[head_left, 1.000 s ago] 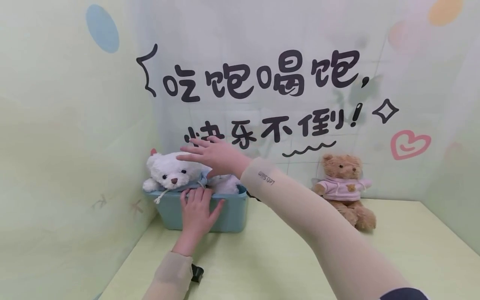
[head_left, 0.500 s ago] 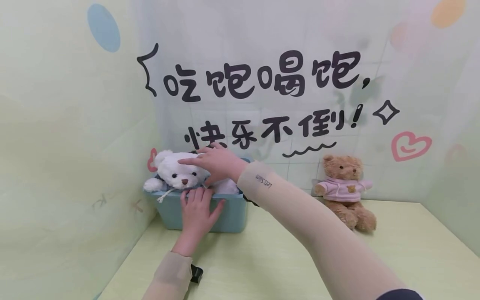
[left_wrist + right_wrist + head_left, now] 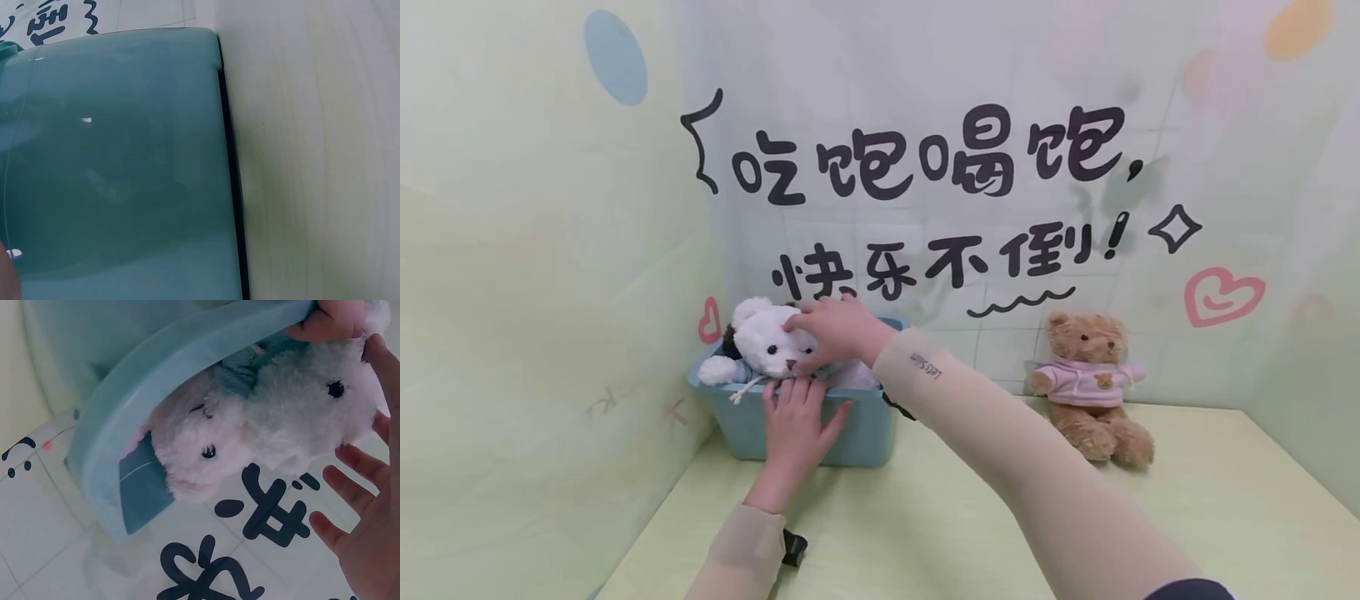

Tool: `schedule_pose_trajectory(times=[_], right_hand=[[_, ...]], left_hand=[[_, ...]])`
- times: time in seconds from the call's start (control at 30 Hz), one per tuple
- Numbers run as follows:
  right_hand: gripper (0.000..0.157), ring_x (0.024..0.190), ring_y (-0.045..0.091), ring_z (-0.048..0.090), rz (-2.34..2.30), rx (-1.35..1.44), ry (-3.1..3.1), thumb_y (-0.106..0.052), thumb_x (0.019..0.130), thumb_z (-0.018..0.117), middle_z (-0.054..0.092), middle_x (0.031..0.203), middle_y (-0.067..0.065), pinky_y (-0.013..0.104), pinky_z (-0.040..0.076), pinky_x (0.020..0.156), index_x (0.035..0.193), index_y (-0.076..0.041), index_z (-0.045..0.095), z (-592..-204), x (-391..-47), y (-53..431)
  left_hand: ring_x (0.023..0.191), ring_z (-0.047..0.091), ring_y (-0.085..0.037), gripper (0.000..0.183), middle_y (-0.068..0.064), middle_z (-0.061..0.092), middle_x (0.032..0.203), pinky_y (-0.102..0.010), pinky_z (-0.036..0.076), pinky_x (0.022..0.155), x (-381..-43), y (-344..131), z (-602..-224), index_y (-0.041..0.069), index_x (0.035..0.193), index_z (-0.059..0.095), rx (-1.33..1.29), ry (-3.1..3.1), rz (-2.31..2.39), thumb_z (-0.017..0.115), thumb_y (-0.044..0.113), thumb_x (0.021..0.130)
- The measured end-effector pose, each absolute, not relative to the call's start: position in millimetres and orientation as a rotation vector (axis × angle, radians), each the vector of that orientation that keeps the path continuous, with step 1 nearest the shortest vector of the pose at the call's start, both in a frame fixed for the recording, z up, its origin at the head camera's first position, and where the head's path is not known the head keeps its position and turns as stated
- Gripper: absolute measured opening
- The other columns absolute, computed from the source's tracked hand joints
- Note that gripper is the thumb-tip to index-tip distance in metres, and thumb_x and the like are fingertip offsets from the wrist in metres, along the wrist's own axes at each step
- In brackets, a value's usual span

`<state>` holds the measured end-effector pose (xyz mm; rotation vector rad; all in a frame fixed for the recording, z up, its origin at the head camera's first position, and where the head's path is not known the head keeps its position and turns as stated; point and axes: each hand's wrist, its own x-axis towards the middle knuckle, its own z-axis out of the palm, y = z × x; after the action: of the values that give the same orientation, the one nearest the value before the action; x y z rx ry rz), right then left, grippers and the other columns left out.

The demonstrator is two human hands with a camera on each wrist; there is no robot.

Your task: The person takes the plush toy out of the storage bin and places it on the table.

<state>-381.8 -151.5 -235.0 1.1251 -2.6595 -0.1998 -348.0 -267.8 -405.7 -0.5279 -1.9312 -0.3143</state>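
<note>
A white teddy bear [image 3: 758,335] in a blue hooded top sits in a blue plastic storage bin [image 3: 867,437], its head above the rim and one arm over the left side. My right hand [image 3: 842,329] lies at the bear's head, thumb near its nose, fingers spread in the right wrist view. My left hand [image 3: 796,429] holds the bin's front rim, fingers hooked over it and thumb out along the wall. Beside the bear, a pinkish-white plush toy [image 3: 194,444] is lower in the bin. The left wrist view shows mostly the bin's smooth wall [image 3: 125,156].
A brown teddy bear [image 3: 1090,383] in a pink hoodie sits against the back wall to the right. Something dark brown [image 3: 730,343] shows behind the white bear. The bin stands in the left back corner of the pale tabletop [image 3: 955,500].
The white bear's head has shifted right and turned more upright, and its body sits lower in the bin. My right hand has come down over the head; my left hand has stayed on the rim.
</note>
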Motion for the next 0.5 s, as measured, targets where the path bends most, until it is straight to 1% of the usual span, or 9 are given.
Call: schedule_pose_trajectory(times=[0.07,0.13,0.27,0.33,0.43,0.5], right_hand=[[0.065,0.116,0.015,0.051,-0.131,1.109,-2.677,-0.064,0.08,0.065,0.052,0.13,-0.004,0.041,0.039,0.094,0.135,-0.03,0.054,-235.2,-381.7,-156.0],[0.065,0.111,0.014,0.052,-0.066,1.1,-2.709,-0.064,0.079,0.066,0.052,0.129,-0.004,0.038,0.04,0.093,0.132,-0.027,0.054,-237.5,-382.0,-160.0],[0.066,0.097,0.012,0.055,0.156,1.126,-2.787,-0.059,0.077,0.072,0.056,0.117,-0.004,0.03,0.042,0.087,0.126,-0.021,0.05,-245.9,-384.1,-165.6],[0.067,0.093,0.011,0.055,0.24,1.14,-2.801,-0.057,0.076,0.075,0.056,0.113,-0.003,0.027,0.043,0.083,0.124,-0.018,0.048,-249.5,-385.9,-167.4],[0.071,0.092,0.011,0.056,0.26,1.15,-2.799,-0.055,0.075,0.076,0.057,0.11,-0.001,0.026,0.044,0.081,0.125,-0.016,0.045,-250.3,-388.0,-169.1],[0.078,0.095,0.013,0.057,0.237,1.137,-2.795,-0.055,0.075,0.076,0.058,0.114,0.002,0.026,0.045,0.083,0.131,-0.014,0.041,-248.0,-389.2,-170.1]], left_hand=[[0.098,0.051,-0.038,0.056,-0.014,0.059,0.1,-0.059,0.027,0.093,-348.5,-267.9,-404.7,0.005,0.098,0.06,-0.532,-1.927,-0.317,0.04,0.057,0.097],[0.1,0.051,-0.038,0.056,-0.015,0.06,0.101,-0.059,0.027,0.092,-348.2,-268.0,-404.5,0.005,0.098,0.061,-0.536,-1.926,-0.326,0.039,0.057,0.097],[0.098,0.052,-0.038,0.057,-0.015,0.06,0.101,-0.059,0.027,0.092,-345.3,-268.5,-406.4,0.005,0.099,0.063,-0.538,-1.939,-0.34,0.039,0.057,0.097],[0.097,0.053,-0.037,0.058,-0.014,0.06,0.1,-0.059,0.026,0.093,-344.2,-269.0,-407.6,0.005,0.099,0.063,-0.537,-1.948,-0.341,0.039,0.058,0.097],[0.096,0.053,-0.037,0.057,-0.014,0.06,0.1,-0.059,0.026,0.094,-344.4,-269.4,-407.4,0.006,0.099,0.062,-0.538,-1.943,-0.335,0.039,0.057,0.097],[0.093,0.052,-0.037,0.055,-0.014,0.059,0.098,-0.059,0.026,0.094,-345.5,-269.2,-406.2,0.006,0.099,0.062,-0.539,-1.927,-0.33,0.041,0.057,0.097]])
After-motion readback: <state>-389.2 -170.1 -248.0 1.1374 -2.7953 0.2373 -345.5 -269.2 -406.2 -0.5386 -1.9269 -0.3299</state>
